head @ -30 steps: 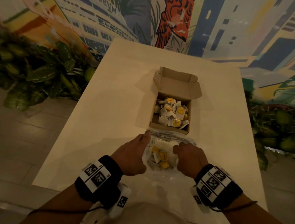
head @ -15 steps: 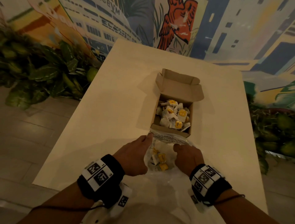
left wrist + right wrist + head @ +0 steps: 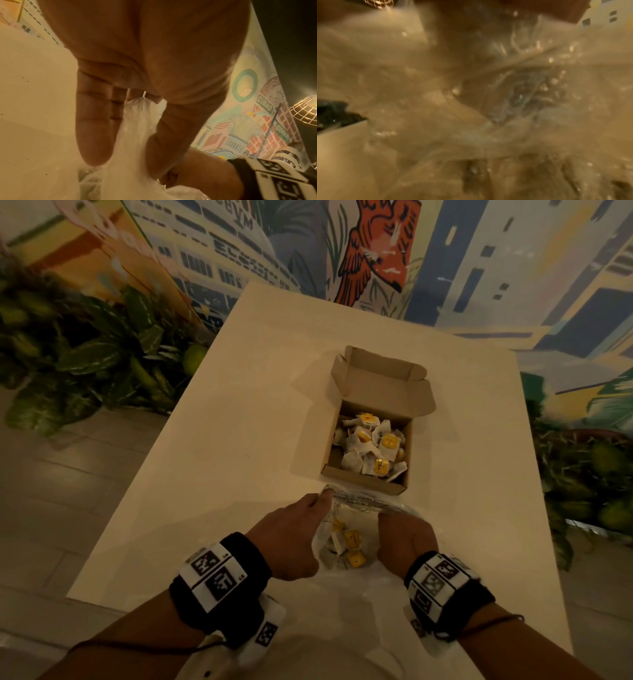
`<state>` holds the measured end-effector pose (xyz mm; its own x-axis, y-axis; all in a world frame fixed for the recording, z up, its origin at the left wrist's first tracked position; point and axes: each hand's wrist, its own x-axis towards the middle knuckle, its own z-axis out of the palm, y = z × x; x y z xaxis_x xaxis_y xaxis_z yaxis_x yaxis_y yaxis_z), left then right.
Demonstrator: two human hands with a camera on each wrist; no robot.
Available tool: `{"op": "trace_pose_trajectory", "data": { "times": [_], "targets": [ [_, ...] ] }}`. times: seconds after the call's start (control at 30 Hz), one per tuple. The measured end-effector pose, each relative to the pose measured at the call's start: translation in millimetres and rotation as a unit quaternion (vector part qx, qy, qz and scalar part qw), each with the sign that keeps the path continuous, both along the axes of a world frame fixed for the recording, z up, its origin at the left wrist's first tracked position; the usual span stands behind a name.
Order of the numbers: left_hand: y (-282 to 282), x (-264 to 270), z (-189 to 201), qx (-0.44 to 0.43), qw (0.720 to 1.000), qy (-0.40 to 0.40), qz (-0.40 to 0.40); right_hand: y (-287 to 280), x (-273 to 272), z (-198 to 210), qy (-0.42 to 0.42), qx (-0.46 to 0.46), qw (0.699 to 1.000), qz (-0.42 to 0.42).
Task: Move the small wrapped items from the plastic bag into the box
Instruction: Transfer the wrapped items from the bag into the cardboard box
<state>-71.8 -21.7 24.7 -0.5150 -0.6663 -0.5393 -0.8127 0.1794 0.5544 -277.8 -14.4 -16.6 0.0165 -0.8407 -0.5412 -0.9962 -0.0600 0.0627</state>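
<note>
Item: plastic bag (image 3: 359,508), clear, lying on the bench (image 3: 239,440) with its mouth just short of the box (image 3: 370,440).
Contents: a few small wrapped items (image 3: 351,544), white with yellow, near the bag's middle; many more already in the box.
Left hand (image 3: 291,537): pinches the bag's left edge (the left wrist view shows gathered film between thumb and fingers (image 3: 96,121)).
Right hand (image 3: 402,537): curled at the bag's right edge, apparently gripping it; its wrist view shows only blurred film, so the hold cannot be confirmed.
Step in hand, as judged: opening or tipping the bag toward the box.
Handling notes: keep both edges apart so the mouth gapes; raise the closed end, not the mouth; set the mouth over the box's near wall, or the items spill onto the bench. Thin film slips, so hold gathered folds. The box is light and may slide if pushed.
</note>
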Motion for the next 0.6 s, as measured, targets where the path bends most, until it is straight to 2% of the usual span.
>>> {"op": "trace_pose_trajectory", "data": {
  "times": [0.1, 0.2, 0.3, 0.33, 0.4, 0.47, 0.6],
  "targets": [
    [-2.4, 1.7, -0.4, 0.003, 1.000, -0.008, 0.007, 5.6, 5.7, 12.9, -0.035, -0.014, 0.999, 0.023],
    [-4.0, 2.8, -1.3, 0.002, 1.000, -0.013, 0.009, 11.8, 10.4, 23.8, -0.172, -0.100, 0.980, 0.026],
    [-3.4, 2.1, -2.5, 0.000, 1.000, -0.013, 0.010, 12.9, 15.6, 19.6, -0.272, -0.058, 0.960, -0.018],
    [-3.3, 1.7, -2.5, -0.001, 1.000, -0.010, 0.010, 12.0, 18.0, 14.0, -0.266, -0.025, 0.963, -0.027],
    [-2.7, 0.8, -2.2, 0.002, 1.000, -0.001, 0.011, 10.5, 21.2, -2.8, -0.201, 0.029, 0.979, -0.011],
    [-2.1, 0.0, -1.9, 0.002, 1.000, 0.004, 0.010, 8.9, 24.8, -15.6, -0.150, 0.027, 0.988, 0.023],
    [-2.6, 1.4, -1.8, -0.001, 1.000, 0.000, 0.013, 6.9, 28.2, -19.9, -0.139, 0.001, 0.990, 0.034]
  ]
}}
